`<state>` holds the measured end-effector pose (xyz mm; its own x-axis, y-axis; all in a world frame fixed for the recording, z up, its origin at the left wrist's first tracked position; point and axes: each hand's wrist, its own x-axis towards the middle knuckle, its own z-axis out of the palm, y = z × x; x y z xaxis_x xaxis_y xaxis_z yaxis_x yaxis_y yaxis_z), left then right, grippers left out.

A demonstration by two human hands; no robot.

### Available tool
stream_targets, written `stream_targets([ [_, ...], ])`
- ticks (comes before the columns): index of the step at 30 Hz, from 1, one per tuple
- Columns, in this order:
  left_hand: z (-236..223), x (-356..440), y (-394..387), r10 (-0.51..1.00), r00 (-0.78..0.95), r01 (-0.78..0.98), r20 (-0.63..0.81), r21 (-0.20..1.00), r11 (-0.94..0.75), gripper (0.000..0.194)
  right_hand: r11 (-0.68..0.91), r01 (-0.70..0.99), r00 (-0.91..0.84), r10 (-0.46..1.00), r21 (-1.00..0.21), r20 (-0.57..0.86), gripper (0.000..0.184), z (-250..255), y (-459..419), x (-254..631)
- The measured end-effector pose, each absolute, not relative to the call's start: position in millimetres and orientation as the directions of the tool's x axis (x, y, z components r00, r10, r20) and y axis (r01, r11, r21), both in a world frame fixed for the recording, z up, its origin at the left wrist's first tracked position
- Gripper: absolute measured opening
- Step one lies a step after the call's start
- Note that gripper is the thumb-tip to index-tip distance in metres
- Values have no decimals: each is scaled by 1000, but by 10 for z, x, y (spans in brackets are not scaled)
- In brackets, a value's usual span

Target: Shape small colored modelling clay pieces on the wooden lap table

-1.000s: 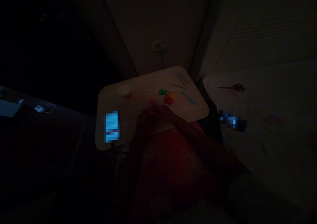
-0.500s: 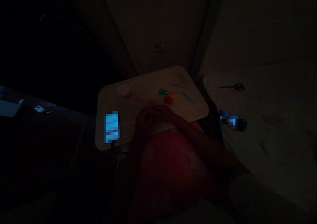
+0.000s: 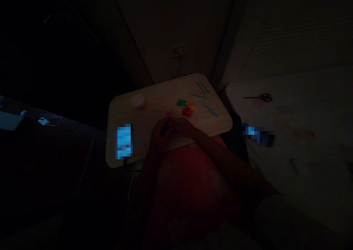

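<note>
The room is very dark. My left hand (image 3: 157,137) and my right hand (image 3: 180,126) meet, fingers curled together, over the near middle of a small wooden table (image 3: 154,91). What they hold between them is hidden in the gloom. Just beyond them lie a pink clay lump (image 3: 168,112), a red clay piece (image 3: 187,112), an orange piece (image 3: 190,106) and a green piece (image 3: 181,102). Several thin blue modelling tools (image 3: 210,109) lie at the table's far right.
A small round pot with a pale lid (image 3: 138,101) stands at the table's far left. A lit phone (image 3: 124,141) lies at its near left. Scissors (image 3: 260,97) and a blurred blue object (image 3: 258,134) rest on the pale surface to the right. A wall socket (image 3: 178,50) is behind.
Both hands have stayed together at the same spot, with only slight finger shifts. The table things have not moved.
</note>
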<state>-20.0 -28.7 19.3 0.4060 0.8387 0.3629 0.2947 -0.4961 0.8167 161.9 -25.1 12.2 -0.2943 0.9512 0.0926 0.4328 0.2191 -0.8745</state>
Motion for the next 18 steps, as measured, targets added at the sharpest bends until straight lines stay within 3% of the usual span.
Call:
stream_targets([
  [5,211,-206,-285,818,460,280,345,818,-502,56,178,414,-343,939,-892,28,45,116,-268,1638],
  [12,236,-203,-301,822,432,304,371,798,-520,41,162,459,-319,948,-874,9,48,99,-268,1616],
  [18,196,-236,-305,851,368,345,376,795,-500,31,125,384,-300,954,-915,5,62,113,-303,1623],
])
